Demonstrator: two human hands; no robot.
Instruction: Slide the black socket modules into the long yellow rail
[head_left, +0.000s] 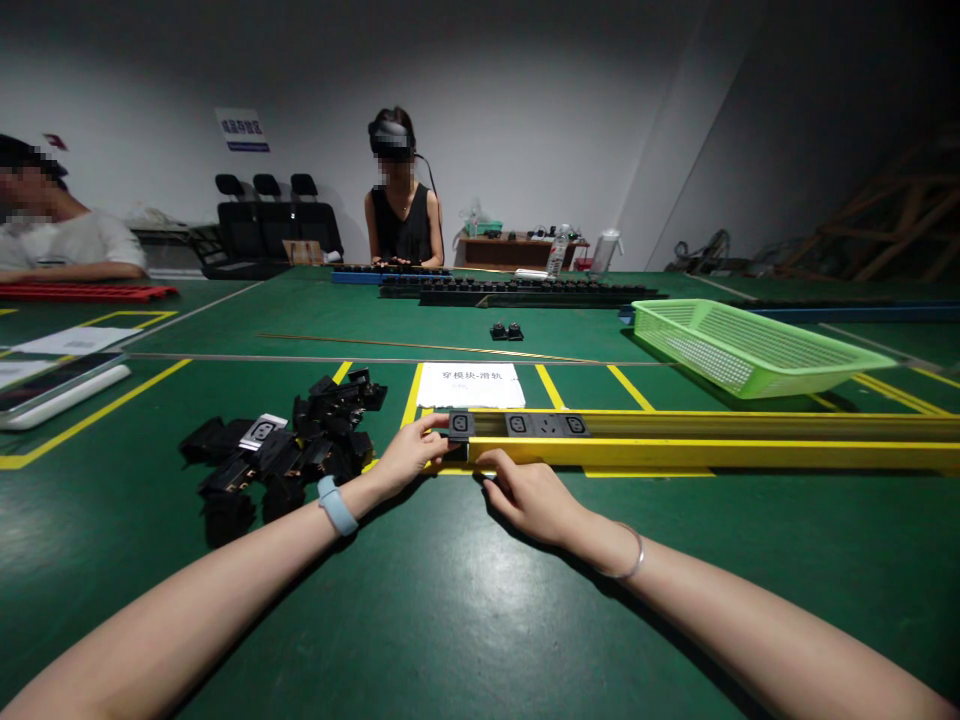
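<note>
My left hand (pixel 409 455) pinches a black socket module (pixel 460 425) at the left end of a long yellow rail (pixel 675 457). The module sits at the rail's open end, partly inside the channel. Farther along the channel lie more black socket modules (pixel 550 426), side by side. My right hand (pixel 536 497) rests at the rail's near side close to that end, its index finger bent against the yellow wall. Whether its fingertips grip the rail is hard to make out. Left of my left hand lies a heap of loose black modules (pixel 281 465), one with a pale face.
Behind the rail are a white paper label (pixel 471 385), a green basket (pixel 750 350) and two small black modules (pixel 506 331). A thin rod (pixel 420 345) crosses the table. Dark filled rails (pixel 517 290) lie farther back. Two people sit beyond; a tablet (pixel 56 385) is at left.
</note>
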